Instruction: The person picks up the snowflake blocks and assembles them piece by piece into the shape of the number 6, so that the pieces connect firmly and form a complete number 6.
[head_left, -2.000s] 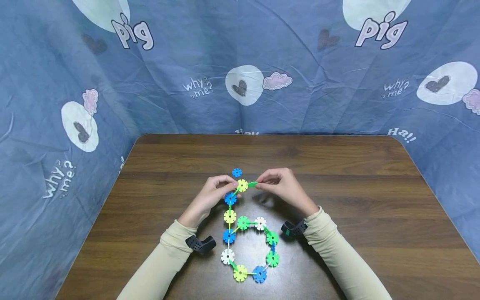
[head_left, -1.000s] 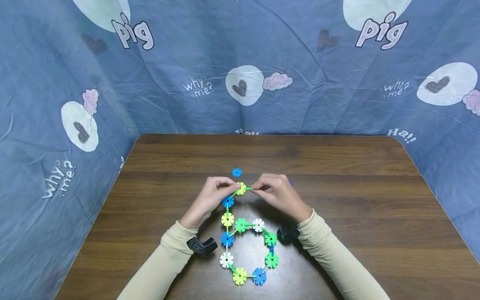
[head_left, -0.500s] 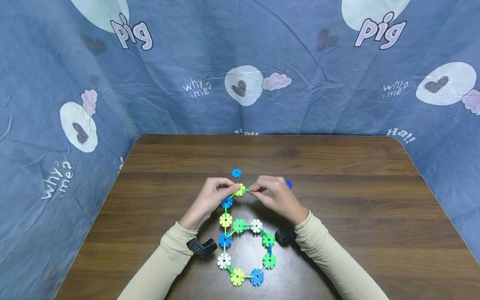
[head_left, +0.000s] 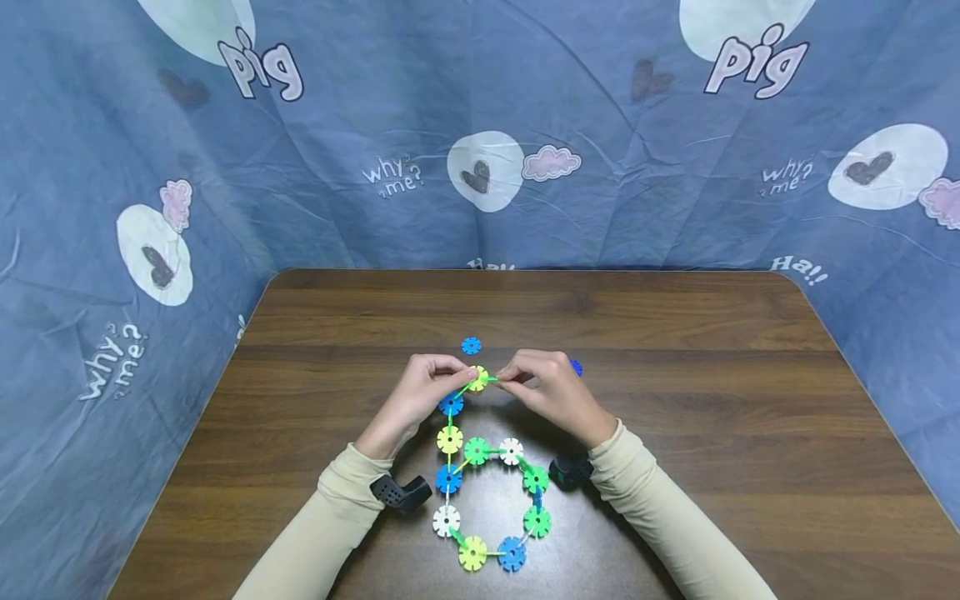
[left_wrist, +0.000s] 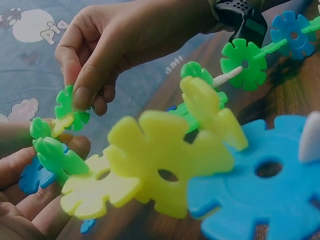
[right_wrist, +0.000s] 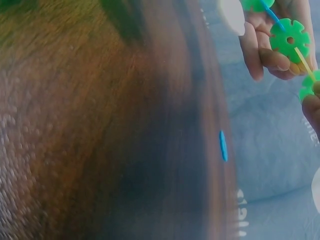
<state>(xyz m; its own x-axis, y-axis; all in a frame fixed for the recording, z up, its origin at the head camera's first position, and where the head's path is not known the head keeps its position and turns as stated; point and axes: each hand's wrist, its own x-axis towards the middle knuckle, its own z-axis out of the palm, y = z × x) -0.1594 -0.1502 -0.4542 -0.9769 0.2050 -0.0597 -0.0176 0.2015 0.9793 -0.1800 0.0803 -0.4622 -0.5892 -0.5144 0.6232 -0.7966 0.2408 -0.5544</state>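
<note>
Notched flower-shaped plastic discs are joined edge to edge into a ring with a tail rising from its left side. My left hand (head_left: 420, 398) pinches the yellow disc (head_left: 480, 379) at the tail's far end. From the right, my right hand (head_left: 553, 392) pinches a green disc (left_wrist: 64, 106) between thumb and forefinger, and this disc meets the yellow one's edge. Below the left hand come a blue disc (head_left: 452, 403), another yellow disc (head_left: 450, 439) and a blue disc (head_left: 448, 480) where tail and ring join. Thin linking discs between them stand on edge.
A loose blue disc (head_left: 471, 345) lies beyond the hands. Partly hidden behind the right hand is a darker blue disc (head_left: 577, 367). The brown wooden table (head_left: 712, 400) reaches back to a patterned blue cloth (head_left: 600, 217). A black wrist device (head_left: 401, 492) sits on the left wrist.
My right hand has come left and slightly toward me, and its green disc now appears more edge-on. The joined discs have shifted a little left and nearer. The darker blue disc has come into view.
</note>
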